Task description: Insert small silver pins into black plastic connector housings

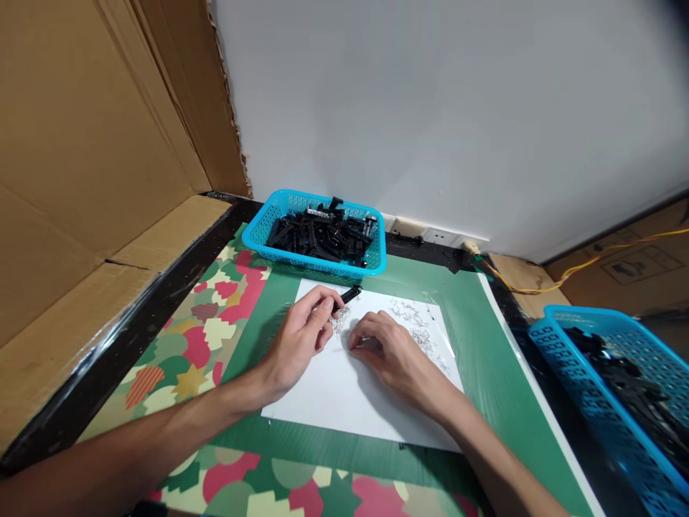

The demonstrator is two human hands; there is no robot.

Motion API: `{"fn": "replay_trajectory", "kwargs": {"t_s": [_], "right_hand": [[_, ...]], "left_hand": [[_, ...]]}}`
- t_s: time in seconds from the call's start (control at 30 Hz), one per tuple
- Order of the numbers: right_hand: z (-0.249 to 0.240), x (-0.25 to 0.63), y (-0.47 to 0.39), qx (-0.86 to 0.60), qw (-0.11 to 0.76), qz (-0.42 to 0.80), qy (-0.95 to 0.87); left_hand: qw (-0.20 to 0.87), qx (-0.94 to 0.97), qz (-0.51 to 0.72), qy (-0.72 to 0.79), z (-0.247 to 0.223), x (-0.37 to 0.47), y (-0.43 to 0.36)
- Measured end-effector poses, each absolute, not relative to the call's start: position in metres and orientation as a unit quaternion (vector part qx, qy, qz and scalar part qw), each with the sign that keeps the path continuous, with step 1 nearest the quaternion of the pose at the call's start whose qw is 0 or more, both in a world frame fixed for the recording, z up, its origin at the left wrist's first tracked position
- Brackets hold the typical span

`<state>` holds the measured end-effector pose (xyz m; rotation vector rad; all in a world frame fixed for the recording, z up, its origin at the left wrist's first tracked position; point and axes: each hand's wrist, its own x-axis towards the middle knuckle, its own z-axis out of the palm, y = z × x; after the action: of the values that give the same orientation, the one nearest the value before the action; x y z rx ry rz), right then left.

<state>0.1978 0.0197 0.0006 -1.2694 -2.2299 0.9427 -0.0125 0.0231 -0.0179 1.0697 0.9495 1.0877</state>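
Observation:
My left hand [309, 323] is closed on a narrow black plastic piece [351, 294], which sticks out past the fingers toward the upper right. Just to its right, my right hand [382, 343] hovers low over a white sheet of paper [317, 391], thumb and fingertips pinched together. Whatever lies in that pinch is too small or hidden to make out. Many tiny metal pieces [412, 316] are scattered on the sheet, some beyond the right hand and some between the two hands.
Behind the paper stands a blue basket [315, 266] heaped with black plastic pieces [323, 233]. A second blue basket [608, 402] with similar parts is at the right. Cardboard [97, 143] walls the left side, and a yellow cable [570, 273] runs along the right.

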Motion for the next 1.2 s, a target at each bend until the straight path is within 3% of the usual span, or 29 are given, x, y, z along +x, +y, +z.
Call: {"fn": "replay_trajectory", "kwargs": {"t_s": [0.37,0.63,1.2], "right_hand": [[0.017,0.231,0.028,-0.555,0.311,0.398,-0.661],[0.011,0.226,0.032,-0.584,0.245,0.395,-0.666],[0.015,0.218,0.026,-0.638,0.191,0.276,-0.693]], "left_hand": [[0.636,0.571,0.362,0.373,-0.010,-0.009,0.013],[0.640,0.571,0.342,0.384,-0.015,-0.005,0.007],[0.586,0.618,0.318,0.417,-0.016,-0.005,0.004]]}}
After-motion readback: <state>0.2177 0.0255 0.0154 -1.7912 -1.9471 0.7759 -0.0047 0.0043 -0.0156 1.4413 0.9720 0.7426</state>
